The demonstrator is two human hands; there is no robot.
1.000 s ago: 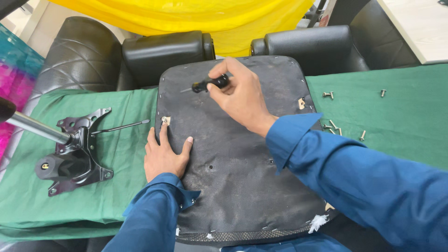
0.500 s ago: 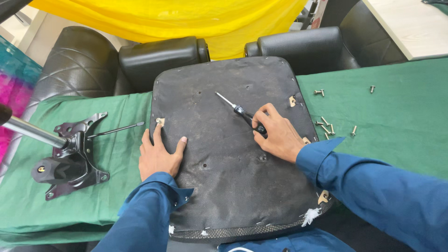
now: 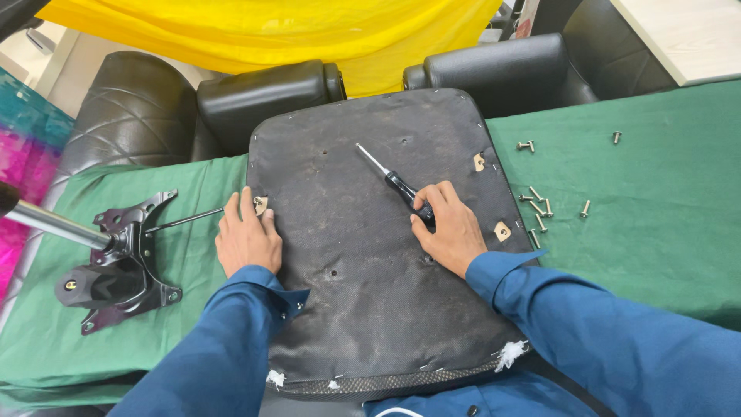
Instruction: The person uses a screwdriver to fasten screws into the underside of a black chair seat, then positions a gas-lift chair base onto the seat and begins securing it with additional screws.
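An upturned chair seat (image 3: 370,255), covered in black fabric, lies in front of me on a green cloth (image 3: 656,208). My right hand (image 3: 448,232) grips the black handle of a screwdriver (image 3: 390,179), which lies on the seat with its metal tip pointing up and to the left. My left hand (image 3: 247,239) rests flat on the seat's left edge, fingers apart, beside a small metal tab. Both arms wear blue sleeves.
A black metal chair mechanism (image 3: 116,266) with a steel post lies on the cloth at the left. Several loose screws (image 3: 540,208) are scattered on the cloth at the right. Black armrests (image 3: 262,93) and a yellow cloth (image 3: 309,31) lie beyond the seat.
My right hand has carried the screwdriver from the seat's upper part down to the right side, and now rests low on the seat. My left hand has stayed put.
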